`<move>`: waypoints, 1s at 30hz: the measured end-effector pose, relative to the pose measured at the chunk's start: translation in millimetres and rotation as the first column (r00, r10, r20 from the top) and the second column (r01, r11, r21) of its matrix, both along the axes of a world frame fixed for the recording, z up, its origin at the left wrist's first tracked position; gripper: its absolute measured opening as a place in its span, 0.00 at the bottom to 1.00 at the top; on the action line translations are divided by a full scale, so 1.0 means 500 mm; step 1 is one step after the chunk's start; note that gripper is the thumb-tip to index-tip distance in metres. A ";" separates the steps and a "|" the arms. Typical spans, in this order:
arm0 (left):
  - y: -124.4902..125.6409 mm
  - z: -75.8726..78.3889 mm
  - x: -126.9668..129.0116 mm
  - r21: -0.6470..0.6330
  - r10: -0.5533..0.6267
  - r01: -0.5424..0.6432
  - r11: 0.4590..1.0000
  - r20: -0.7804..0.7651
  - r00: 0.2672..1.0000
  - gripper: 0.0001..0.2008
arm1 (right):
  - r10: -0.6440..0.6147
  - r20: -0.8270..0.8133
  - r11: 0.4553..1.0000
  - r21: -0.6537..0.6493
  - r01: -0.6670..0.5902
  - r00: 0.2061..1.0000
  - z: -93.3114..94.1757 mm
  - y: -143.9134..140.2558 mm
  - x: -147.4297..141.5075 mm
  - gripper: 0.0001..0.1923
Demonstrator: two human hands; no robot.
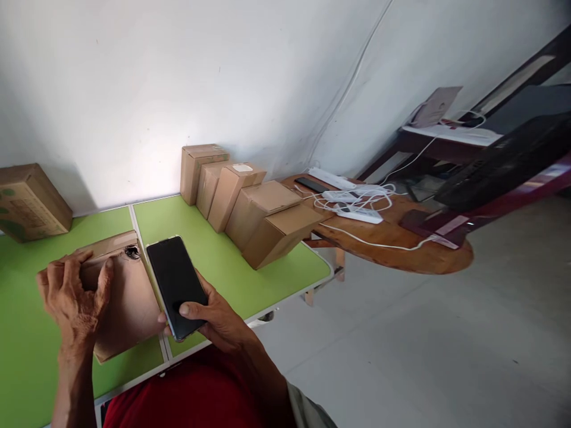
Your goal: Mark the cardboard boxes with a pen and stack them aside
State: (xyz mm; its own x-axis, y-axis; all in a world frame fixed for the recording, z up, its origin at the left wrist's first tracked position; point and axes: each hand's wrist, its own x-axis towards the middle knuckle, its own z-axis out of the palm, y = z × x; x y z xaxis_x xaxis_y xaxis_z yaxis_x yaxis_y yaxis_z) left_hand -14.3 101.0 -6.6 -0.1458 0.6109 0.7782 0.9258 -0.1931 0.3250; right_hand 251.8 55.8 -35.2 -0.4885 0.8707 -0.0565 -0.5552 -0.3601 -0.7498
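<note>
My right hand (217, 321) holds a black smartphone (175, 284) with a dark screen, thumb resting on its lower part, above the near edge of the green table (214, 255). My left hand (74, 294) grips the upper left corner of a brown cardboard box (127, 303) that lies flat on the table right beside the phone. The box has a small torn hole near its top corner.
A row of several cardboard boxes (250, 202) leans along the table's right side toward the wall. Another box (29, 202) stands at the far left. A round wooden table (401, 244) at right bears white power strips, cables and a dark phone. Grey floor lies at right.
</note>
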 end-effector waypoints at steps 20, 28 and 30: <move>0.005 -0.017 -0.010 0.090 -0.020 0.029 0.995 -0.093 0.995 0.18 | -0.027 -0.078 0.993 0.115 0.036 0.997 0.018 0.055 -0.115 0.42; 0.004 -0.007 -0.005 0.038 0.004 -0.003 0.999 -0.036 0.999 0.22 | -0.149 -0.059 0.984 0.090 0.154 0.987 -0.019 0.040 -0.067 0.41; 0.005 -0.004 -0.004 0.036 0.007 -0.006 0.999 -0.029 1.000 0.23 | -0.237 -0.015 0.969 0.071 0.237 0.972 -0.041 0.040 -0.044 0.39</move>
